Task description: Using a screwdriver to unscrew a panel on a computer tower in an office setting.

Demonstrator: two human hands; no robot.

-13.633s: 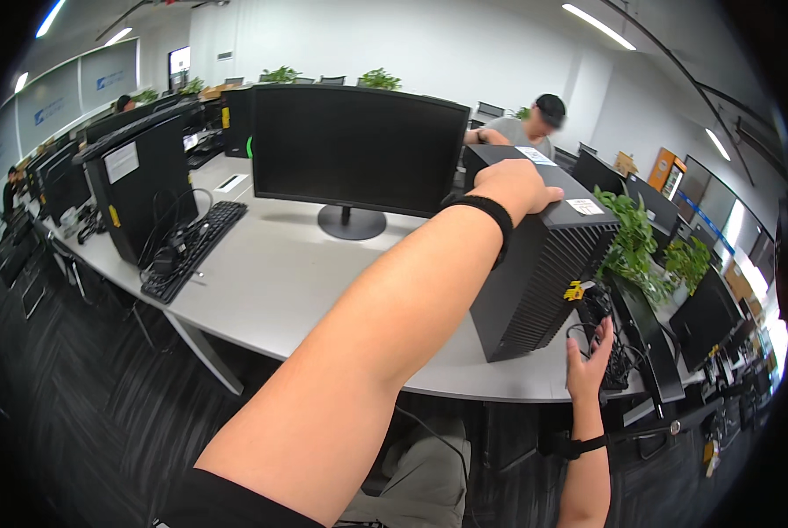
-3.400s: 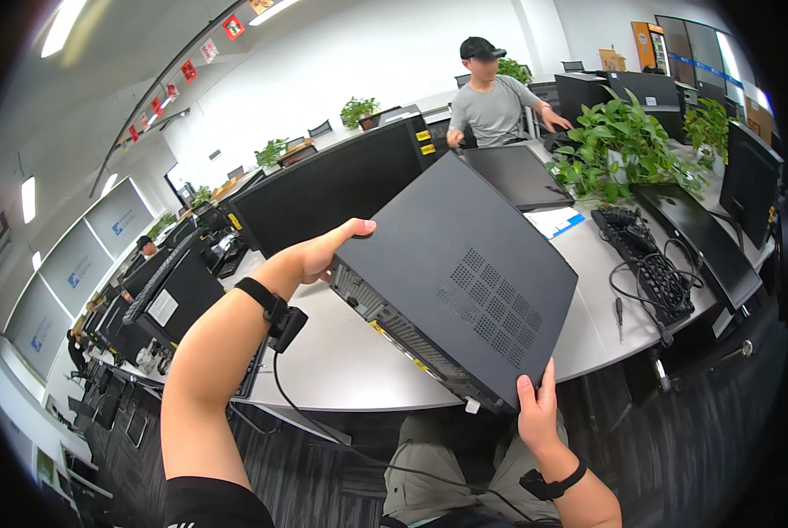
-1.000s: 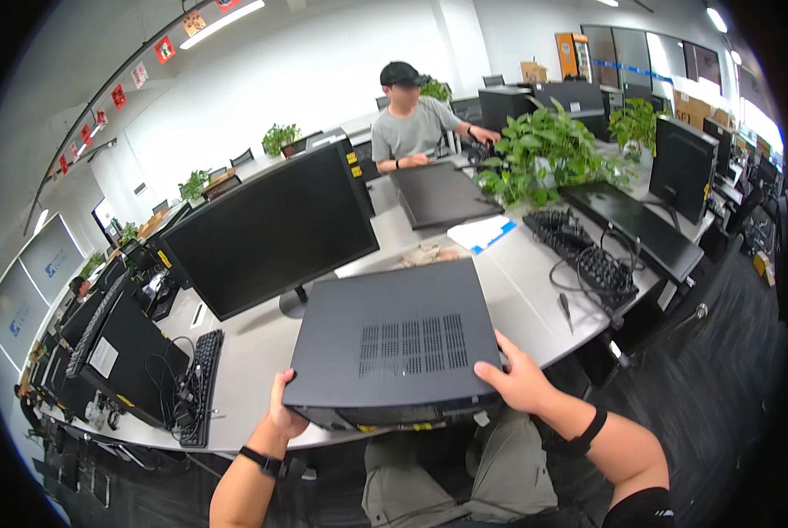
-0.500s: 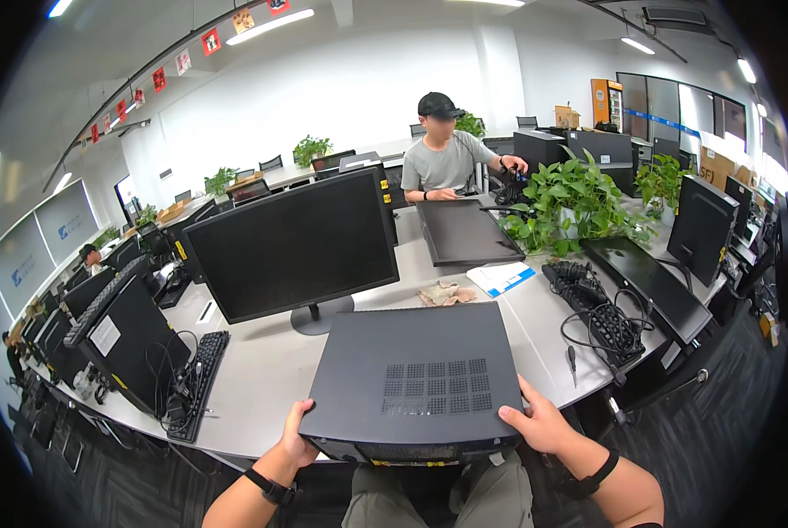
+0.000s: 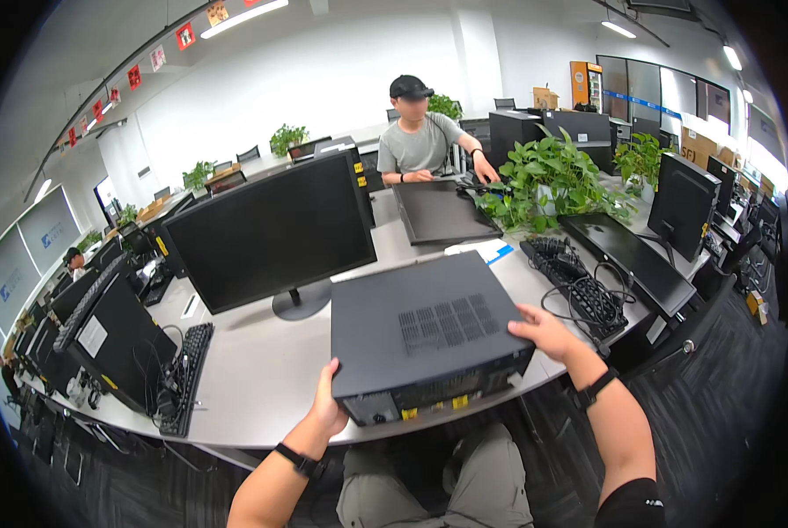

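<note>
A black computer case [image 5: 372, 330] lies on its side at the desk's near edge, its vented panel facing up. Its rear face with sockets and yellow labels is turned toward me. My left hand [image 5: 328, 407] grips the case's near left corner, thumb along the side. Around the near right corner, my right hand [image 5: 544, 334] is closed with its thumb on top. The fingers beneath are partly hidden. Whether the case bears on the desk or is held just above it, I cannot tell. Just beyond it on the left stands a black monitor [image 5: 271, 233] on a round base.
The light desk [image 5: 253, 378] carries an upright computer case [image 5: 125, 339] and keyboard [image 5: 187, 378] at left. To the right are tangled cables with keyboards [image 5: 579, 290], a flat monitor [image 5: 632, 260] and a leafy plant [image 5: 544, 176]. Across the desk, a person [image 5: 420, 141] reaches toward cables beside another flat monitor [image 5: 442, 213].
The computer case has moved away from me over the desk and turned, showing more of its rear face. Both hands moved with it. The person opposite has lowered a hand toward the desk.
</note>
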